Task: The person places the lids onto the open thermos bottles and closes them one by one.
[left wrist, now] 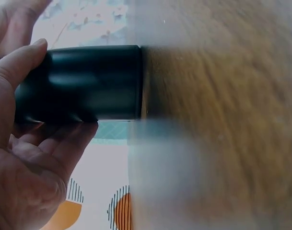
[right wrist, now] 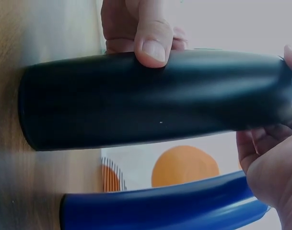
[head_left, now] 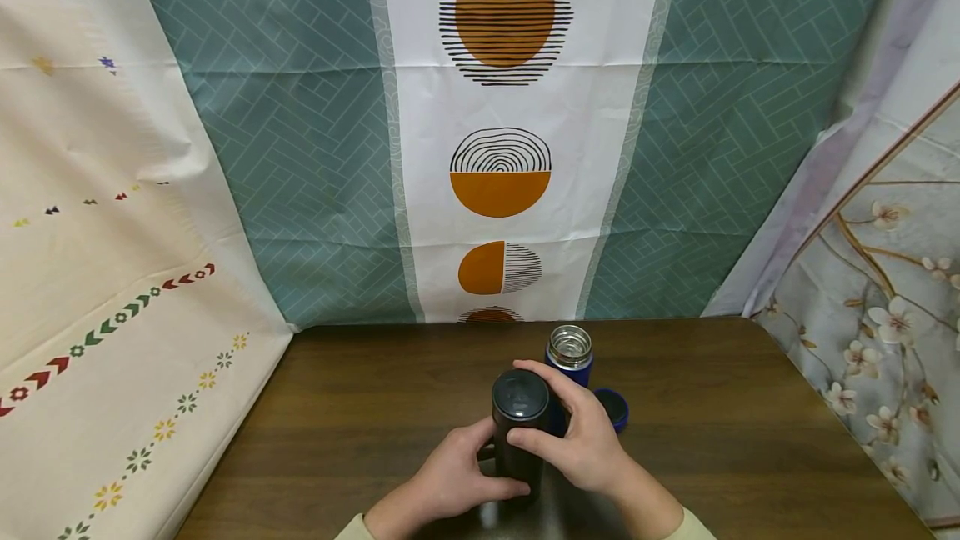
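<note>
A black thermos stands upright on the wooden table in front of me. My left hand grips its body from the left, and the thumb lies along the near side in the right wrist view. Around the dark cap at the top, my right hand curls with its thumb in front and fingers behind. Just behind that hand is a blue thermos, its steel mouth uncovered. A blue-rimmed lid rests on the table to the right, partly hidden by the right hand.
The brown wooden table runs back to a hanging green and white cloth. Cream embroidered fabric borders the left side, and a flower-printed cloth borders the right.
</note>
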`<move>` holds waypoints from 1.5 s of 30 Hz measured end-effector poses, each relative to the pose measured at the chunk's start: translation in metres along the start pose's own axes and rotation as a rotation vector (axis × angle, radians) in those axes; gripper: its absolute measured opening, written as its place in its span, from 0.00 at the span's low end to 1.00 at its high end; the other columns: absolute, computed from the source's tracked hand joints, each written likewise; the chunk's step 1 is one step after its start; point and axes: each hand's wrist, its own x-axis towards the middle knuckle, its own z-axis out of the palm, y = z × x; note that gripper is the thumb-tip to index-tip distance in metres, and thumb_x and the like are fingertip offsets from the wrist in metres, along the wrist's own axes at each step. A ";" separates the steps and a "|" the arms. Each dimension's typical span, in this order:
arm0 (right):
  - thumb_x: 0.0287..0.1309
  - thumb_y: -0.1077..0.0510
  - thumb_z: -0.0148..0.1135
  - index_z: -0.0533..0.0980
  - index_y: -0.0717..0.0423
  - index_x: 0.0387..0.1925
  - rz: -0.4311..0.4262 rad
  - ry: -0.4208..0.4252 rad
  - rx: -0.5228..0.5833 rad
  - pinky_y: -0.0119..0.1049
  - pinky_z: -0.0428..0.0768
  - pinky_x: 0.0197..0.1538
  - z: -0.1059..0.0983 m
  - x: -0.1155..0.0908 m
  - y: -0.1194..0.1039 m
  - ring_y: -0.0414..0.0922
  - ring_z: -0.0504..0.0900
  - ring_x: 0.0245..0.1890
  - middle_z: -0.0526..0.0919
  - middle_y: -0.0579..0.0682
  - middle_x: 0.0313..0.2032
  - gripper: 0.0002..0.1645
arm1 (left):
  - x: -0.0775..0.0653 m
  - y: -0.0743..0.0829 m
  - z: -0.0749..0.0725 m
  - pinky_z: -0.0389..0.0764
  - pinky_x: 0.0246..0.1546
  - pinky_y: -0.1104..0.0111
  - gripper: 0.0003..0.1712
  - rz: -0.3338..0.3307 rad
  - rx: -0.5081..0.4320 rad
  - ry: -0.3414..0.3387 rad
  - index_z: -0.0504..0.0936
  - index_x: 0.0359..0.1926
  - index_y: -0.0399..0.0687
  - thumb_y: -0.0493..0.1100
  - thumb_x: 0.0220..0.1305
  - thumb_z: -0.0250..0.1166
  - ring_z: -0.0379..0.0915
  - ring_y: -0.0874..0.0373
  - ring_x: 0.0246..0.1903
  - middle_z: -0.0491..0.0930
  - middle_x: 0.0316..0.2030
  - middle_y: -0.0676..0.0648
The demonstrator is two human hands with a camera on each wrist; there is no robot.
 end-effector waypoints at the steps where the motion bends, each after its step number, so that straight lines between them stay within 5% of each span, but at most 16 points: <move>1: 0.62 0.68 0.80 0.73 0.51 0.78 0.008 0.003 0.006 0.41 0.78 0.71 0.001 0.000 0.000 0.61 0.85 0.63 0.87 0.66 0.60 0.45 | 0.000 0.000 0.000 0.85 0.61 0.61 0.42 -0.001 0.000 0.004 0.78 0.75 0.67 0.51 0.63 0.86 0.83 0.61 0.62 0.86 0.64 0.59; 12: 0.62 0.66 0.82 0.74 0.47 0.77 0.044 0.043 -0.006 0.41 0.83 0.66 0.006 0.001 -0.003 0.61 0.88 0.59 0.89 0.58 0.60 0.45 | 0.000 0.003 0.002 0.85 0.61 0.62 0.42 -0.032 0.012 0.035 0.78 0.74 0.69 0.54 0.62 0.86 0.84 0.62 0.61 0.85 0.64 0.60; 20: 0.60 0.62 0.85 0.76 0.45 0.76 0.056 0.100 -0.089 0.37 0.80 0.66 0.010 0.000 -0.005 0.48 0.88 0.59 0.89 0.46 0.62 0.45 | 0.000 0.004 0.000 0.86 0.60 0.62 0.43 -0.021 0.064 0.063 0.78 0.75 0.67 0.54 0.61 0.87 0.84 0.61 0.62 0.85 0.65 0.59; 45: 0.57 0.56 0.89 0.77 0.44 0.74 0.100 0.232 -0.216 0.40 0.84 0.61 0.023 -0.004 -0.011 0.44 0.89 0.57 0.90 0.41 0.59 0.46 | -0.001 0.005 0.007 0.87 0.59 0.62 0.41 -0.061 0.084 0.104 0.80 0.72 0.65 0.57 0.60 0.87 0.85 0.61 0.59 0.87 0.62 0.60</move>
